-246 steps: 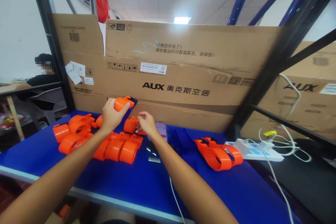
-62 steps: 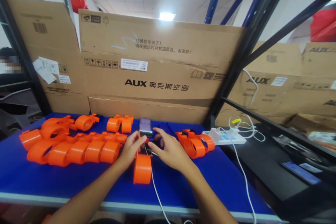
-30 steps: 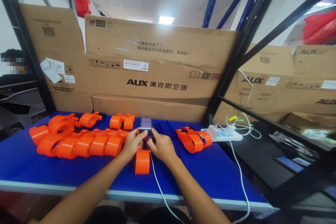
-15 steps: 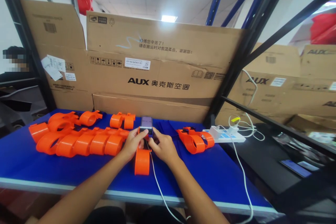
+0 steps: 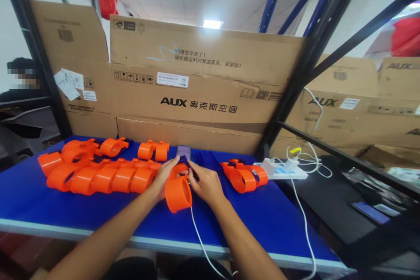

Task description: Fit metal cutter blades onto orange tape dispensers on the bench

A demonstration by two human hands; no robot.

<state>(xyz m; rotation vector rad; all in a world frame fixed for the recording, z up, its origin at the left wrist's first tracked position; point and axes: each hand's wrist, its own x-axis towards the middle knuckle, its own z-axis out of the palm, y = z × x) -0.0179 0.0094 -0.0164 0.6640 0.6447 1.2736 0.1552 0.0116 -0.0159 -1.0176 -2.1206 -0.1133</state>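
Note:
My left hand [image 5: 165,178] is closed round the arm of an orange plastic ring-shaped piece [image 5: 178,196], whose open ring hangs toward me. A small dark blue part [image 5: 183,160] shows at its upper end. My right hand [image 5: 206,183] has its fingers pinched together against that piece's right side, near a black bit; what they grip is mostly hidden. A white cable [image 5: 199,232] runs up from the table's front edge and disappears behind the ring near my right fingers. Just beyond my hands, a phone [image 5: 183,152] with a lit screen leans upright.
Several similar orange pieces [image 5: 123,179] lie in rows on the blue tabletop [image 5: 108,210] to the left; more orange pieces [image 5: 244,178] lie right. A white power strip [image 5: 288,170] with chargers sits at the right edge. Cardboard [image 5: 197,83] walls the back; a person [image 5: 22,78] is far left.
The orange piece has tilted and turned, so its ring opening now faces right. My hands have shifted slightly around it, uncovering more of the phone. The view has moved a little.

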